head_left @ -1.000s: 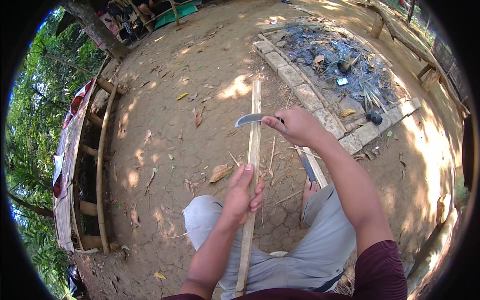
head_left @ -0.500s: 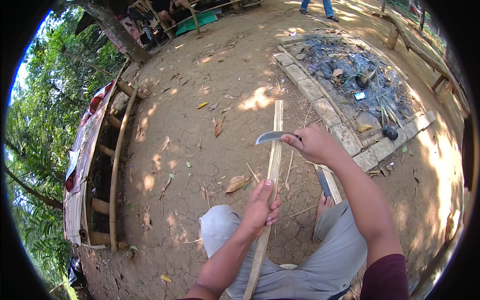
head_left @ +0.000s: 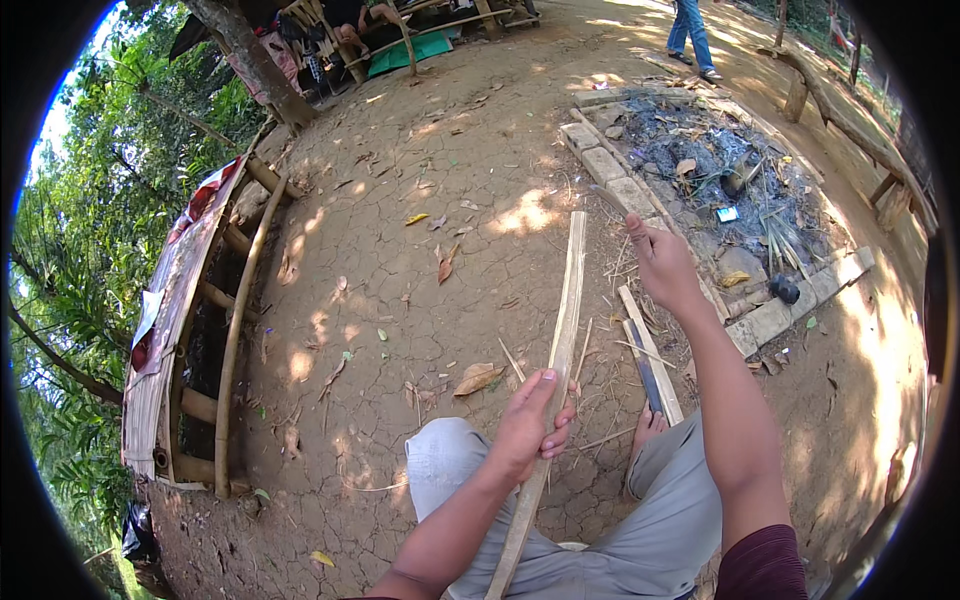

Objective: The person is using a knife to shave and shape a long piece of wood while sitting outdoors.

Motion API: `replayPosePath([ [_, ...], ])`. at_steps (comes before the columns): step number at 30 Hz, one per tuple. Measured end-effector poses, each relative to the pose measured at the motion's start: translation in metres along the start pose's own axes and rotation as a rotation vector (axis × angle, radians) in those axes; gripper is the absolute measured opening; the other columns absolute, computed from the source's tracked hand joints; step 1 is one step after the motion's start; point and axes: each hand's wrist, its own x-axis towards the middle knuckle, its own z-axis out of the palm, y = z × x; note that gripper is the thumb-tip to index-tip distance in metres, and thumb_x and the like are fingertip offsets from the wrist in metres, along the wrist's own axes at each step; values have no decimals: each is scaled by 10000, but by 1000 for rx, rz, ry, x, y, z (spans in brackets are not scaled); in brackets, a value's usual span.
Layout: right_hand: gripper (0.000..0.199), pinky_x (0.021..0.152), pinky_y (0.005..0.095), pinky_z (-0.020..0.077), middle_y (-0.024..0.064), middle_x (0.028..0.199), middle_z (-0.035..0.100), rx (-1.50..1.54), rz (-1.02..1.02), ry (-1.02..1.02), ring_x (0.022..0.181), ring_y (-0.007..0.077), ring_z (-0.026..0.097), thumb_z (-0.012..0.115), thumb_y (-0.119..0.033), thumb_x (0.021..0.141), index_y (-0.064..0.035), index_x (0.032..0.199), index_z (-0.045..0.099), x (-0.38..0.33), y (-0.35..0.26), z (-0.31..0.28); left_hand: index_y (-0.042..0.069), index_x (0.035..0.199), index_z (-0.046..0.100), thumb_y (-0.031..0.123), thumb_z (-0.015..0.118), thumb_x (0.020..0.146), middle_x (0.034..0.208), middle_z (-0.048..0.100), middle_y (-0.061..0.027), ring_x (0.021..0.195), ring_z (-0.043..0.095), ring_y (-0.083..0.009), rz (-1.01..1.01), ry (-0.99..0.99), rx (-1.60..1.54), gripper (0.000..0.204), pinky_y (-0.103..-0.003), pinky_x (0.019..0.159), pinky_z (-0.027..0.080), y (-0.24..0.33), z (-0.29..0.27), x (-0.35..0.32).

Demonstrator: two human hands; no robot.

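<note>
My left hand (head_left: 530, 425) is closed around a long pale wooden strip (head_left: 567, 310), about midway along it. The strip slants up and away from me, its lower end between my thighs. In my closed right hand (head_left: 665, 265) is a knife with a curved blade (head_left: 607, 198). Its blade points up and left, apart from the strip, beyond the strip's far end and to its right. The fingers hide the knife's handle.
Pale wood pieces (head_left: 660, 375) and a dark flat strip lie by my bare foot (head_left: 650, 425). At right, bricks (head_left: 655, 220) edge an ash pit (head_left: 720, 150). A bamboo bench (head_left: 150, 420) stands left. A person in blue trousers (head_left: 688, 30) is at the top.
My right hand has lifted the knife off the strip, up and to the right. The strip's far end has shifted slightly right in view. The person in blue trousers has come nearer.
</note>
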Motion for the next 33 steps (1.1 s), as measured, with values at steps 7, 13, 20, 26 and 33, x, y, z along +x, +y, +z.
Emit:
replayPosePath([
  [7,769,653,489,507,226,641,617,-80,-259,-472,675,422,644,389,-698,943,-7,736,656,-60,-46,11,45,1247,504,369,332,1068,746,482,-41,475,376,-84,51,47,-19,408,-236,439,338,5,-10,-1],
  [13,740,675,494,525,225,692,653,-159,-300,-504,719,425,666,399,-699,937,-42,768,694,-78,-59,19,49,1219,524,349,314,1070,736,499,-33,461,382,-82,104,61,-29,395,-231,426,330,11,-14,-4],
  [20,673,659,494,519,221,704,658,-64,-322,-471,699,419,664,463,-661,937,-38,807,683,-81,-59,14,37,1228,523,340,329,1063,756,522,-44,513,428,-97,99,-12,-155,396,-239,464,362,10,-20,0],
  [26,632,648,494,510,201,702,655,-109,-344,-503,697,414,658,502,-642,928,-35,824,646,-83,-56,22,71,1132,475,321,323,1043,822,529,-64,537,432,-113,111,-11,-195,306,-257,496,381,8,-27,0],
  [33,522,651,506,498,203,757,666,-99,-355,-519,734,414,656,555,-539,942,-24,892,625,-91,-66,16,64,1085,505,314,373,1045,813,550,-59,531,436,-98,153,-11,-147,285,-242,463,368,12,-27,-1],
])
